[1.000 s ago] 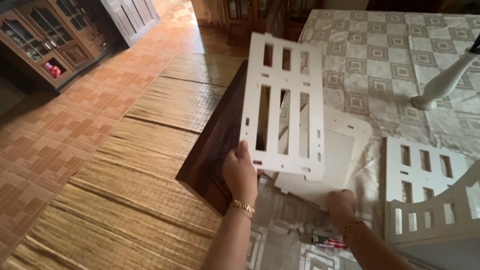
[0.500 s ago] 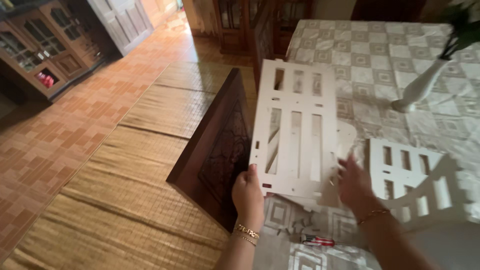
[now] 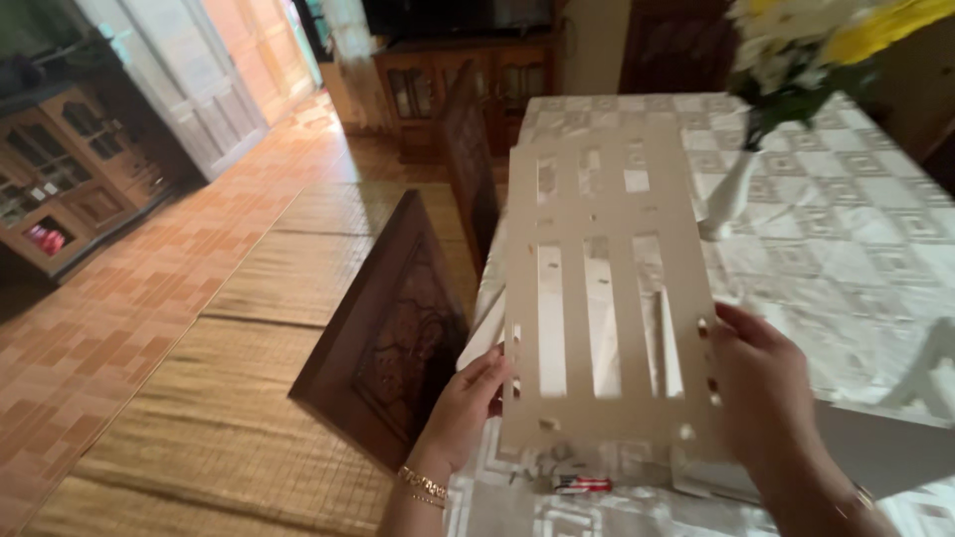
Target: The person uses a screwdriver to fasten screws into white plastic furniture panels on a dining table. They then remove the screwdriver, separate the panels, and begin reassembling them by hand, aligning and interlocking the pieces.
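Note:
I hold a white slotted panel upright in front of me, above the near edge of a table covered with a patterned cloth. My left hand grips the panel's lower left edge; a gold bracelet sits on that wrist. My right hand grips its lower right edge. Long and short rectangular cut-outs run through the panel.
A carved dark wooden chair stands at the table's left side, with another chair behind it. A white vase with flowers stands on the cloth. A small red and white object lies under the panel. Woven mats and tiles cover the floor.
The panel has been lifted from leaning over the table to upright, closer to my face. My right hand has taken hold of its right edge. The view has tilted up.

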